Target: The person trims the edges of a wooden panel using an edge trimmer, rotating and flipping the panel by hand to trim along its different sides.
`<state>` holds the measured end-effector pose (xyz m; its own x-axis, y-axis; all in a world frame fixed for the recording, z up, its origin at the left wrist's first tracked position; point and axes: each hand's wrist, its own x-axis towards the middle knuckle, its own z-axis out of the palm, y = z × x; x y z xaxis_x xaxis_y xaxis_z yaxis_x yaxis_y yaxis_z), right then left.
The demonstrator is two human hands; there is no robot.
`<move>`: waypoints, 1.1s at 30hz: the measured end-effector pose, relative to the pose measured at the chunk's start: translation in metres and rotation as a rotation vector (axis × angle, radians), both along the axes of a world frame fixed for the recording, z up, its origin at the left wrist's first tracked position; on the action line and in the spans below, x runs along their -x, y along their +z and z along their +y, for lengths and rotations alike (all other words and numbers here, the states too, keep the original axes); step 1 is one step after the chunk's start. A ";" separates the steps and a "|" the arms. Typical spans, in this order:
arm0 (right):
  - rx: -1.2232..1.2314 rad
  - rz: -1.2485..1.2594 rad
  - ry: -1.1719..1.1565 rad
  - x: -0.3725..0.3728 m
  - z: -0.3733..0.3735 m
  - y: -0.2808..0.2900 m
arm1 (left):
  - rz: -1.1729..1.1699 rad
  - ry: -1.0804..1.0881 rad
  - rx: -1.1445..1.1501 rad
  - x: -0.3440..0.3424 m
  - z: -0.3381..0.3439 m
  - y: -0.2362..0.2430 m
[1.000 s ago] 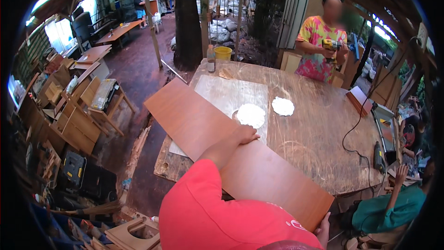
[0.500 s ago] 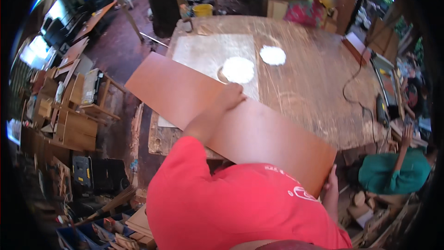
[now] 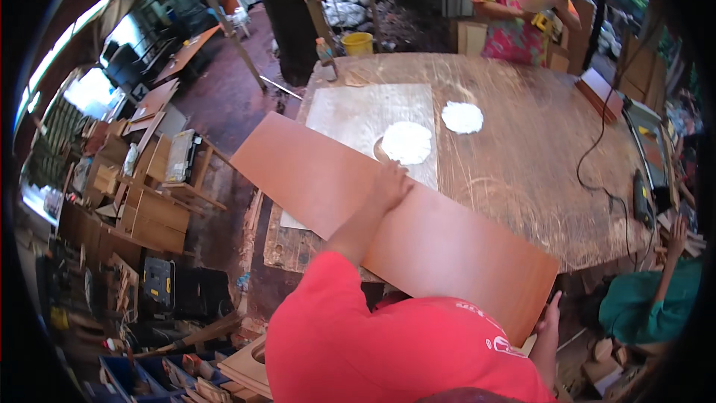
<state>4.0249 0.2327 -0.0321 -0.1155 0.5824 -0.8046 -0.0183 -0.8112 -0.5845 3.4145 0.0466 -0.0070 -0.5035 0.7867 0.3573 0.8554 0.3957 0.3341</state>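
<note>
A long reddish-brown wooden board [image 3: 440,231] lies at a slant over the near edge of the worktable, its left end higher in view than its right. My left hand [image 3: 391,185] is closed over the board's far long edge near the middle. At the board's right end my right hand [image 3: 550,319] grips the short edge, its fingers partly hidden. Beyond my left hand a pale sheet [image 3: 358,108] lies on the table, with a bright white roundish patch [image 3: 407,142] on it. Another white patch [image 3: 462,117] is farther right.
The wooden worktable [image 3: 522,172] extends away from me. On its right are a cable [image 3: 600,186] and a dark power tool [image 3: 641,195]. A person in a flowered shirt [image 3: 514,41] stands at the far side; another in green [image 3: 634,310] is at the right. Wooden pieces [image 3: 160,220] crowd the left.
The whole view has shifted, so table and board appear lower and farther right. Both hands keep their hold on the board, which lies nearly the same way on the table.
</note>
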 end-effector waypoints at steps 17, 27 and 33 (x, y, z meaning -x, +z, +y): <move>-0.167 -0.131 -0.130 -0.073 0.017 -0.108 | -0.055 -0.147 0.238 -0.156 -0.014 0.017; -0.717 0.018 -0.170 -0.040 0.011 -0.029 | -0.267 -0.163 0.275 -0.202 -0.018 0.006; -1.096 -0.212 -0.016 -0.005 -0.030 0.078 | -0.601 -0.444 0.228 -0.239 0.000 0.023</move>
<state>4.0295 0.2032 0.0457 -0.0227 0.9896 0.1422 0.1611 0.1440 -0.9764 3.6531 0.0470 0.0161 -0.1807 0.9809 -0.0718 0.6475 0.1736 0.7420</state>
